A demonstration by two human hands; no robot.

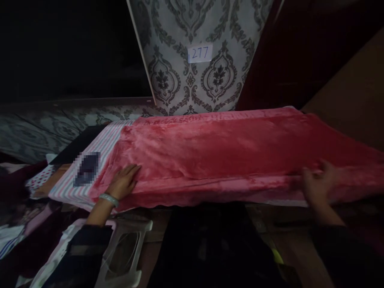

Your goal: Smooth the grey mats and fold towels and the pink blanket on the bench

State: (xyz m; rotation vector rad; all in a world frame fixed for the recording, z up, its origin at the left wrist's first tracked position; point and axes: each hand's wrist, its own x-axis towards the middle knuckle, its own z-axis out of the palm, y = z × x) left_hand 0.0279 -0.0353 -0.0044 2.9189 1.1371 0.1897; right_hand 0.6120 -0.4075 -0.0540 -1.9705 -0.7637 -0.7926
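A red plush blanket [210,148] lies spread in a long folded strip on a surface in front of me. Its near edge hangs towards my body. My left hand [124,182] rests flat on the blanket's near left corner, fingers stretched out, with a pale bangle at the wrist. At the near right edge, my right hand [319,182] touches the blanket, slightly blurred, with thumb and fingers apart. Beneath the blanket, a striped cloth [105,142] sticks out on the left. A dark pixelated item [87,169] lies on that cloth.
A large dark screen [72,52] stands at the back left. Patterned wallpaper [168,72] behind carries a paper marked 277 [200,53]. Below on the left are a white plastic frame [141,240] and heaped clothes [33,224]. A dark red panel [288,60] rises at the back right.
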